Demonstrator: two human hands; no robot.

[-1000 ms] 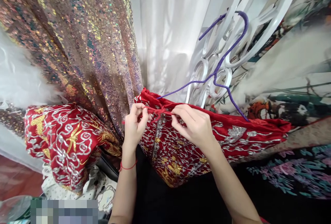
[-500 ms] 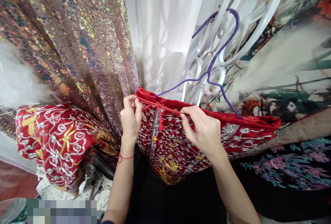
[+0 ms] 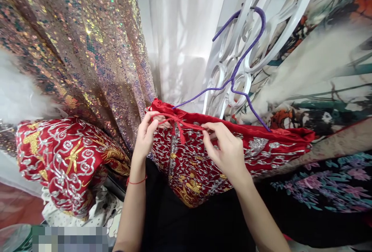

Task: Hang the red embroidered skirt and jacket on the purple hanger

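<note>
A red skirt-like garment (image 3: 194,166) with silver and gold embroidery hangs in front of me, its red satin waistband (image 3: 226,125) along the top. A red drawstring (image 3: 178,120) is looped and knotted at the waistband, with a tasselled end dangling below. My left hand (image 3: 147,132) pinches the drawstring's loop left of the knot. On the other side, my right hand (image 3: 223,143) pinches a strand of it between thumb and fingers. The purple hanger (image 3: 236,73) has its lower arms inside the waistband.
A white scrollwork chair back (image 3: 250,66) stands behind the hanger. Sequined fabric (image 3: 87,42) drapes at the left. Another red embroidered garment (image 3: 66,159) lies bundled below it. Floral fabrics, including a black one (image 3: 328,182), are at the right.
The drawstring, pulled straight earlier, now sags slightly in loops near the knot. My left hand has shifted slightly and its fingers have spread a little. The right hand stays almost in place.
</note>
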